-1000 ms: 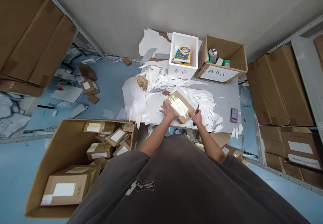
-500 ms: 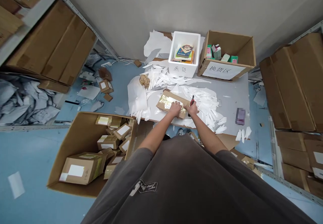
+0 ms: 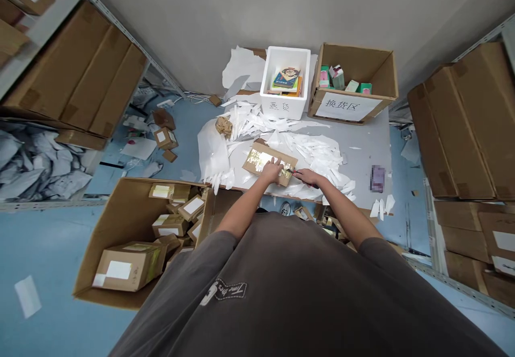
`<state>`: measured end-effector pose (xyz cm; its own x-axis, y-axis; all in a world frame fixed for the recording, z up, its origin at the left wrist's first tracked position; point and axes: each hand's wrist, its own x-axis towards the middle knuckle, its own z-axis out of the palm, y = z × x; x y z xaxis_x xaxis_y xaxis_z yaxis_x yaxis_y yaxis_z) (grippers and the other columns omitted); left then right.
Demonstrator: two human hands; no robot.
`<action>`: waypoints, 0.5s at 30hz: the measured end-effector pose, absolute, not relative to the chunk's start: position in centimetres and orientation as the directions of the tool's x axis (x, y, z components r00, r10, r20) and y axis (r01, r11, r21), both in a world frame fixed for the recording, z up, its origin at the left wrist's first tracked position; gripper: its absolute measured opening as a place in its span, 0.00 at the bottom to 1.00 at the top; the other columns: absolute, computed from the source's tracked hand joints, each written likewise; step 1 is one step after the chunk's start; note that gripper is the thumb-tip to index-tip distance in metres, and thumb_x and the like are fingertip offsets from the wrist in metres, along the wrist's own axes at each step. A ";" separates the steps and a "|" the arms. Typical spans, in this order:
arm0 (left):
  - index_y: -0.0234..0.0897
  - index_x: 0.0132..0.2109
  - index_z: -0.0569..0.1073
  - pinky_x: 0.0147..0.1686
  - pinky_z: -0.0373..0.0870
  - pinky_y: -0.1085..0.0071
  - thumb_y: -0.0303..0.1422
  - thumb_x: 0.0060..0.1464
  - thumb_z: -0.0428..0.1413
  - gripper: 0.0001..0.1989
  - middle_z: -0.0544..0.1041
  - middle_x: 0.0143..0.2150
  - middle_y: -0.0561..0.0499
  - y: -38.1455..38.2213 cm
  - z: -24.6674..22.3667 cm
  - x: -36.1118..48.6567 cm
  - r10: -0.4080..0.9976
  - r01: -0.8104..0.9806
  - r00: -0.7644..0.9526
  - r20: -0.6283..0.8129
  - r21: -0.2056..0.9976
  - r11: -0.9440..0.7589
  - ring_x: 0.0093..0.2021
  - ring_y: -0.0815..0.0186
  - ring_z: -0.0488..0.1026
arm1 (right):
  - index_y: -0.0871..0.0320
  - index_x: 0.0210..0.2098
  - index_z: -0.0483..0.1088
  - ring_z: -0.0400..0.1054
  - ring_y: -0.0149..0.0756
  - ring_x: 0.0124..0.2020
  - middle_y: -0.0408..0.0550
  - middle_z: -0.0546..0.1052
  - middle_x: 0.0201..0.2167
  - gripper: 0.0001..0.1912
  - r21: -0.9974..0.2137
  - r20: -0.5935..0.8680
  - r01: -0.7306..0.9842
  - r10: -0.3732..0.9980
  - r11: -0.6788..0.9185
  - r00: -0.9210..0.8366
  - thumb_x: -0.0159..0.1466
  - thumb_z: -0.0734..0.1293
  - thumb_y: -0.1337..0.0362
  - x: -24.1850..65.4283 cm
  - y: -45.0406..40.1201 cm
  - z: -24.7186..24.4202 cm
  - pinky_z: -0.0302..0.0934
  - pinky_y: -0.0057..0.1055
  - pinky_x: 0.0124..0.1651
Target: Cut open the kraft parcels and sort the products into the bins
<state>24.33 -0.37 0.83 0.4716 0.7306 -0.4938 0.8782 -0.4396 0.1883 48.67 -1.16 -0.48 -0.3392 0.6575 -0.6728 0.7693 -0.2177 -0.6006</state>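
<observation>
A small brown cardboard box (image 3: 257, 160) lies slightly tilted on the paper-strewn table, with a white label and shiny yellowish tape on top. My left hand (image 3: 272, 171) presses on its near side, fingers over the label, holding it steady. A red and black utility knife (image 3: 291, 171) is gripped in my right hand (image 3: 306, 177), closed around the handle. Its tip points left and meets the taped right part of the box. Whether the blade is in the tape is too small to tell.
White paper strips (image 3: 317, 150) are heaped round the box. Behind stand a white foam bin (image 3: 281, 109) with books and an open carton (image 3: 346, 106) with small packs. A large carton of parcels (image 3: 94, 239) stands at left. A blurred purple item (image 3: 377, 179) lies at right.
My right hand has swung the knife from upright to lying low, pointing left at the box's right end. My left hand stays on the box. The whole view has shifted slightly.
</observation>
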 end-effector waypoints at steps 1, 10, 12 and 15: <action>0.41 0.65 0.74 0.75 0.58 0.50 0.40 0.36 0.81 0.49 0.53 0.83 0.40 -0.4 0.9 24.4 0.728 0.872 0.482 -0.488 0.192 -0.449 0.80 0.37 0.52 | 0.55 0.36 0.73 0.67 0.36 0.18 0.42 0.73 0.20 0.23 -0.594 -0.712 0.774 0.594 -0.222 -0.375 0.72 0.69 0.42 48.9 -0.6 -0.4 0.64 0.31 0.30; 0.42 0.65 0.73 0.72 0.63 0.52 0.41 0.37 0.80 0.47 0.60 0.80 0.39 0.6 1.6 24.5 0.718 0.869 0.478 -0.506 0.149 -0.473 0.76 0.39 0.60 | 0.52 0.33 0.63 0.60 0.31 0.14 0.37 0.66 0.17 0.30 -0.679 -0.725 0.633 0.481 -0.373 -0.494 0.69 0.67 0.31 49.3 -2.7 -2.1 0.56 0.28 0.19; 0.42 0.67 0.71 0.72 0.62 0.52 0.42 0.36 0.81 0.51 0.59 0.80 0.38 0.6 1.6 24.7 0.705 0.867 0.473 -0.528 0.135 -0.480 0.77 0.38 0.59 | 0.52 0.33 0.61 0.60 0.31 0.14 0.37 0.67 0.17 0.31 -0.700 -0.711 0.566 0.496 -0.435 -0.498 0.68 0.66 0.30 49.1 -4.0 -2.6 0.57 0.28 0.18; 0.41 0.71 0.68 0.73 0.60 0.50 0.47 0.39 0.80 0.54 0.55 0.81 0.35 -0.1 1.5 24.9 0.707 0.883 0.444 -0.551 0.133 -0.450 0.78 0.36 0.55 | 0.52 0.34 0.60 0.61 0.32 0.14 0.37 0.67 0.18 0.31 -0.716 -0.695 0.520 0.546 -0.466 -0.469 0.68 0.65 0.30 49.6 -5.6 -2.6 0.57 0.27 0.18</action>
<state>24.94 -0.09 1.51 0.4437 0.7070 -0.5507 0.8829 -0.4504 0.1331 49.56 -5.61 -2.62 -0.4687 0.5456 -0.6947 0.5195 -0.4658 -0.7163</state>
